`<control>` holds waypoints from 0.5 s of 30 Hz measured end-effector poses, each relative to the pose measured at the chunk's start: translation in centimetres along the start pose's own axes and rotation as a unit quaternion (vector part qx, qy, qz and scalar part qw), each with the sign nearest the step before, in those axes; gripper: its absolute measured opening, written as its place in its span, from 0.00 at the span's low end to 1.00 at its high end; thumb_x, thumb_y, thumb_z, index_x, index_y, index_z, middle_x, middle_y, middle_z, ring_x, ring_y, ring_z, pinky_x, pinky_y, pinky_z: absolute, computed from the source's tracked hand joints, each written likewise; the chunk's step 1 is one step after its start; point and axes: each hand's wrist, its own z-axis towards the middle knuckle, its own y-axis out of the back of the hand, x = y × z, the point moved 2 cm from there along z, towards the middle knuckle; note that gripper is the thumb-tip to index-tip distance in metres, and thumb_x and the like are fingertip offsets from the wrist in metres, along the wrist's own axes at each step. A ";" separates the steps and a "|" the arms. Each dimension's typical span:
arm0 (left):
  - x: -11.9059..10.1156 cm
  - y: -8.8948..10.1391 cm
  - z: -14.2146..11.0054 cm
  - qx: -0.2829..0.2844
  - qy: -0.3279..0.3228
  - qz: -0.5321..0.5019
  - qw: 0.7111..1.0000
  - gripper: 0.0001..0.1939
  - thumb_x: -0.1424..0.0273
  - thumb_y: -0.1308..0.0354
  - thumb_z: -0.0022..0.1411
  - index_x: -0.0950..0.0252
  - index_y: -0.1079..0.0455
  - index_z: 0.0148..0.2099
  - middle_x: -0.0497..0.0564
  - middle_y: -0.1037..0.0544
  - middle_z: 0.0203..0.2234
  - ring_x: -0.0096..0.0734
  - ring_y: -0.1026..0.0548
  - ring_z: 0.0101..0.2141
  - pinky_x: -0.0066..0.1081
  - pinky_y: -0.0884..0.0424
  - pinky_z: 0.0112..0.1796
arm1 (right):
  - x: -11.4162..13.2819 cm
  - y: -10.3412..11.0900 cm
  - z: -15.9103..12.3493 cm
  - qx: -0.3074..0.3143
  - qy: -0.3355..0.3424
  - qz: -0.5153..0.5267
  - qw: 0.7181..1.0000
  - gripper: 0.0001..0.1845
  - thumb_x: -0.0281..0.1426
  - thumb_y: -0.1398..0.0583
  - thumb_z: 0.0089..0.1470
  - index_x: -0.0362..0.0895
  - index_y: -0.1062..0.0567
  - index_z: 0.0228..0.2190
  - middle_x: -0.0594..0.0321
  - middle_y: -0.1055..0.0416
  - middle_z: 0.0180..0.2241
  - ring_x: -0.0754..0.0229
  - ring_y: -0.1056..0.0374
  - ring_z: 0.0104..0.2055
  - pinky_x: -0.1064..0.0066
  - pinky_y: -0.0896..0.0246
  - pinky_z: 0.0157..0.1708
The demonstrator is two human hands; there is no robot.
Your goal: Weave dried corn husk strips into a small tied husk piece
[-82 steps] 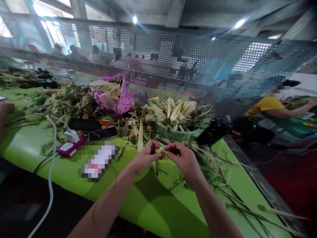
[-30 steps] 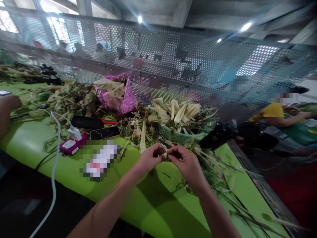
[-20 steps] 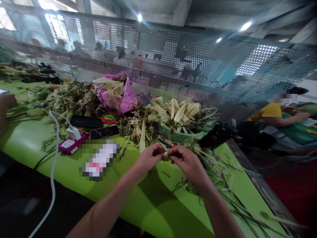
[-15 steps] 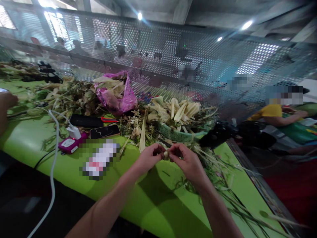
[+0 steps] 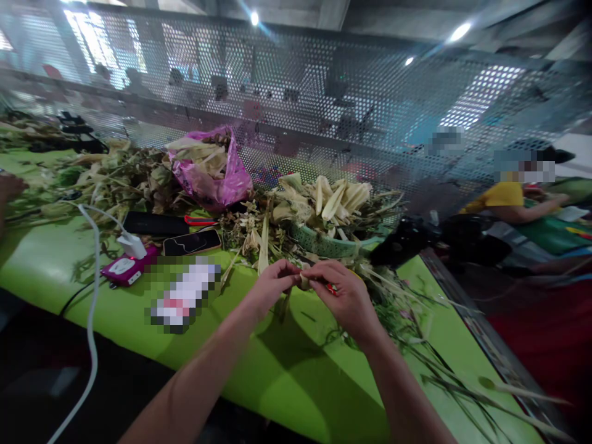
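My left hand point(image 5: 275, 285) and my right hand point(image 5: 341, 299) meet above the green tabletop point(image 5: 324, 376). Thumb and fingers of both are pinched on a small pale piece of husk point(image 5: 304, 282), mostly hidden by the fingertips. A darker strip dangles under my left fingers. Something red and yellow shows behind my right hand, too covered to name. Just beyond the hands stands a green basket point(image 5: 326, 246) heaped with dried corn husks point(image 5: 337, 200). One long husk strip point(image 5: 263, 246) lies to its left, among dried flowers and stems.
Left are a pixelated flat item point(image 5: 185, 296), a phone point(image 5: 192, 242), a purple power adapter point(image 5: 124, 270) with a white cable point(image 5: 94, 296), and a pink bag point(image 5: 238, 179) of husks. Stems point(image 5: 457, 388) trail right. Another person's hand point(image 5: 10, 187) shows far left; a yellow-sleeved person point(image 5: 504, 195) sits right.
Both hands stay together, their fingers shifting on the husk piece. A dark strip now hangs below my left fingers, and red shows by my right hand. The view has shifted slightly.
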 end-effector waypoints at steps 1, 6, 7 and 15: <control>0.0 0.0 -0.1 0.001 0.005 -0.002 1.000 0.04 0.72 0.41 0.51 0.66 0.33 0.31 0.47 0.29 0.24 0.23 0.35 0.25 0.25 0.42 0.27 | 0.0 0.0 0.0 0.000 0.002 -0.002 1.000 0.09 0.28 0.43 0.55 0.47 0.23 0.36 0.57 0.27 0.36 0.55 0.32 0.40 0.63 0.36 0.41; 0.5 0.2 0.1 0.009 0.003 -0.017 1.000 0.06 0.70 0.40 0.50 0.65 0.35 0.30 0.47 0.30 0.23 0.22 0.36 0.24 0.25 0.43 0.26 | 0.1 0.2 0.1 -0.002 0.011 -0.004 1.000 0.08 0.31 0.42 0.55 0.47 0.22 0.36 0.57 0.27 0.35 0.56 0.32 0.40 0.63 0.36 0.41; 0.7 0.3 0.1 0.012 0.000 -0.022 1.000 0.07 0.70 0.40 0.50 0.65 0.35 0.30 0.46 0.30 0.23 0.22 0.37 0.24 0.25 0.43 0.26 | 0.0 0.2 0.1 -0.002 0.013 -0.003 1.000 0.08 0.31 0.42 0.55 0.47 0.22 0.35 0.58 0.28 0.35 0.56 0.32 0.39 0.63 0.36 0.41; 1.2 0.4 0.3 0.012 0.012 -0.027 0.999 0.05 0.72 0.41 0.49 0.66 0.34 0.30 0.45 0.30 0.23 0.21 0.36 0.24 0.24 0.43 0.26 | -0.6 -0.2 -0.1 0.006 0.010 0.002 1.000 0.10 0.30 0.42 0.56 0.50 0.22 0.38 0.61 0.32 0.34 0.59 0.33 0.38 0.68 0.37 0.39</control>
